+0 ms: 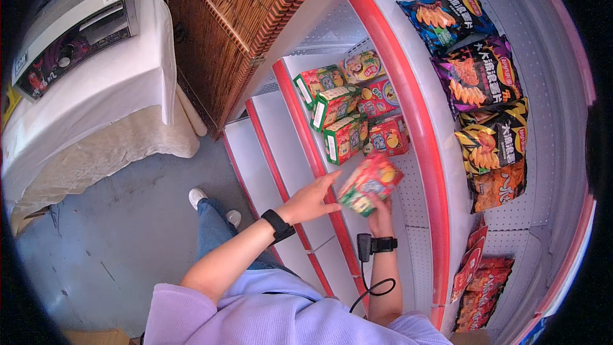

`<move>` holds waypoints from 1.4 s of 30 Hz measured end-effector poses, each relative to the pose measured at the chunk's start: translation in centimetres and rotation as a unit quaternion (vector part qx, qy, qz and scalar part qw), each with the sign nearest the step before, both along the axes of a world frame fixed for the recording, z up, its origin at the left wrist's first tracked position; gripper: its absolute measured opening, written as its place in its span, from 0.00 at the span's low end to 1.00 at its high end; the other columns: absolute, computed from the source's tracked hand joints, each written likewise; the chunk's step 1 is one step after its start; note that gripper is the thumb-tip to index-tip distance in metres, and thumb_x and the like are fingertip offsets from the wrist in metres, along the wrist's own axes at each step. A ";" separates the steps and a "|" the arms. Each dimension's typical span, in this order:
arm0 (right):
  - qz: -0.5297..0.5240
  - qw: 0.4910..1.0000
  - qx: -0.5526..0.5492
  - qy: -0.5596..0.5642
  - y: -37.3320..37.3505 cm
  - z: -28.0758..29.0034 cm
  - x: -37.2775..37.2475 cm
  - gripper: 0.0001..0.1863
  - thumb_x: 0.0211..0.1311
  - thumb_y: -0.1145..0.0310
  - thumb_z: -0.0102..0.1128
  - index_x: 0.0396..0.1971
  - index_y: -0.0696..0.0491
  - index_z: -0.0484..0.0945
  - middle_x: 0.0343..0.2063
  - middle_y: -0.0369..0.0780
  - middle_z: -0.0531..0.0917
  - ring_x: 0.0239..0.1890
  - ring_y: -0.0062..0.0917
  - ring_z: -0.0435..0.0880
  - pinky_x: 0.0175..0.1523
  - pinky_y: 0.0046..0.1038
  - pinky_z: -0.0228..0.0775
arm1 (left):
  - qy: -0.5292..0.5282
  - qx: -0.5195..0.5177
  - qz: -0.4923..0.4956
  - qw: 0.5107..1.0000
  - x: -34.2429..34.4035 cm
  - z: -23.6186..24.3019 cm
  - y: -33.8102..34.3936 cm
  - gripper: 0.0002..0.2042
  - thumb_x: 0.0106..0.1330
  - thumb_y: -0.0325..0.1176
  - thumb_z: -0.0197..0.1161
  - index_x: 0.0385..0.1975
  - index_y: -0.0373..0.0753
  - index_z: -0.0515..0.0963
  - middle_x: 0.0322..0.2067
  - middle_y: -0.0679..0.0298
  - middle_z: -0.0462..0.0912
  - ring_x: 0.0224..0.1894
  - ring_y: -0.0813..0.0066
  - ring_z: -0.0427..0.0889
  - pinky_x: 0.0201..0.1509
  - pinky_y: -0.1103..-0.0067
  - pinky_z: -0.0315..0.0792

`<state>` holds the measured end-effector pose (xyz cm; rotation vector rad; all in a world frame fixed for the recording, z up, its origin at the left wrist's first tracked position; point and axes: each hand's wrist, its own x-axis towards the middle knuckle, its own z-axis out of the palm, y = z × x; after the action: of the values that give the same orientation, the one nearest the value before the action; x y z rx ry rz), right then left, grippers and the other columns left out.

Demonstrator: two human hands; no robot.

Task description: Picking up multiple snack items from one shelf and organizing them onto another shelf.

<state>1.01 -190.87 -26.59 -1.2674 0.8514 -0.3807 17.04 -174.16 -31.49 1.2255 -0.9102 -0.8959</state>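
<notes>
Over the red-edged shelf [293,103], near similar cartons [345,139]: one red-and-green carton [370,181], blurred. Probably light, thin stiff card, slightly slick, easily dented if squeezed; best held across opposite sides, light pressure. Right grip [380,213] pinches it at the near end, thumb on the showing face, most of the carton reaching out beyond the hand. Left grip [310,202] spread, thumb apart from fingers, just at the carton's left side; cannot tell whether it touches.

The person wears a lilac short-sleeved top [281,313], blue jeans [212,222], a white shoe [196,198] and black wrist straps [278,225], with a looping black cable [364,276].
</notes>
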 end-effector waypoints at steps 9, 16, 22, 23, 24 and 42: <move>-0.173 0.980 0.005 -0.100 -3.0 -1.4 2.0 0.23 0.52 0.77 0.58 0.51 0.53 0.70 0.45 0.38 0.78 0.49 0.28 0.77 0.56 0.32 0.68 | -0.317 0.049 0.232 0.918 3.8 3.5 -3.3 0.34 0.51 0.34 0.66 0.60 0.38 0.61 0.55 0.50 0.65 0.59 0.51 0.65 0.63 0.64 0.60; -0.219 0.965 -0.142 -0.008 -5.5 -3.3 4.5 0.30 0.48 0.70 0.66 0.54 0.45 0.67 0.47 0.31 0.76 0.48 0.22 0.73 0.51 0.28 0.61 | -0.566 0.134 0.195 0.790 3.9 1.6 -8.2 0.37 0.44 0.34 0.66 0.59 0.36 0.63 0.58 0.48 0.63 0.64 0.50 0.57 0.71 0.59 0.43; -0.190 0.965 -0.133 0.127 -6.2 -2.9 3.3 0.32 0.50 0.66 0.70 0.56 0.52 0.66 0.47 0.34 0.75 0.44 0.20 0.73 0.47 0.27 0.64 | -0.490 0.064 0.209 0.844 2.7 -0.4 -6.9 0.32 0.45 0.25 0.61 0.57 0.37 0.66 0.45 0.53 0.69 0.52 0.57 0.67 0.57 0.66 0.59; -0.186 0.964 -0.152 0.113 -6.5 -2.8 3.3 0.31 0.50 0.65 0.69 0.55 0.52 0.67 0.45 0.33 0.76 0.43 0.20 0.73 0.45 0.27 0.64 | -0.495 0.051 0.221 0.839 2.6 -0.5 -6.5 0.30 0.46 0.25 0.61 0.55 0.38 0.67 0.46 0.53 0.69 0.52 0.57 0.66 0.57 0.65 0.59; -0.187 0.961 -0.176 0.100 -6.8 -2.8 3.4 0.30 0.51 0.63 0.69 0.54 0.52 0.68 0.44 0.33 0.77 0.42 0.20 0.74 0.44 0.27 0.65 | -0.498 0.037 0.232 0.835 2.6 -0.5 -6.2 0.28 0.46 0.25 0.61 0.53 0.38 0.68 0.46 0.53 0.69 0.53 0.57 0.66 0.57 0.65 0.59; -0.191 0.964 -0.158 0.099 -8.4 -2.7 3.5 0.30 0.50 0.65 0.71 0.51 0.51 0.66 0.40 0.36 0.78 0.40 0.22 0.77 0.44 0.28 0.70 | -0.399 0.173 0.220 0.873 3.4 2.2 -7.8 0.31 0.39 0.35 0.69 0.47 0.36 0.68 0.52 0.45 0.66 0.52 0.52 0.66 0.59 0.65 0.58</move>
<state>4.54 -199.30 -29.27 -1.4496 1.2491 -0.7296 20.49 -181.98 -29.29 2.0901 -1.0550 -0.1480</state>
